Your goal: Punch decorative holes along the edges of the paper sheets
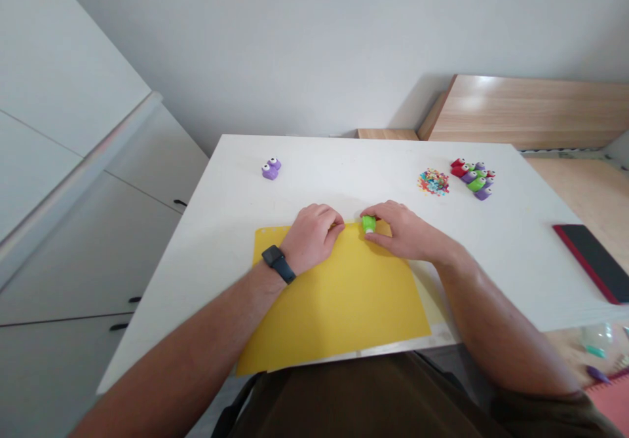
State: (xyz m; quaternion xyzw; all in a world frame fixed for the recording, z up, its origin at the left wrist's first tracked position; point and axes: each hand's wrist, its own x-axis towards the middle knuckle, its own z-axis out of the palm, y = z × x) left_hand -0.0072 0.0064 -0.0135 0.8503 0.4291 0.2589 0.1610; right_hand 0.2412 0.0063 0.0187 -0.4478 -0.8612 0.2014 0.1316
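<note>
A yellow sheet point(339, 300) lies on the white table point(354, 169), both hands over its far edge. The right hand point(405, 232) pinches a green punch point(368, 224) between thumb and fingers at that edge; the left hand's point(314, 235) fingertips are closed together just beside it, whether on anything I can't tell.

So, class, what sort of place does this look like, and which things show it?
Probably a bedroom: there is what looks like a wooden headboard, with white cupboards and a white table.
</note>
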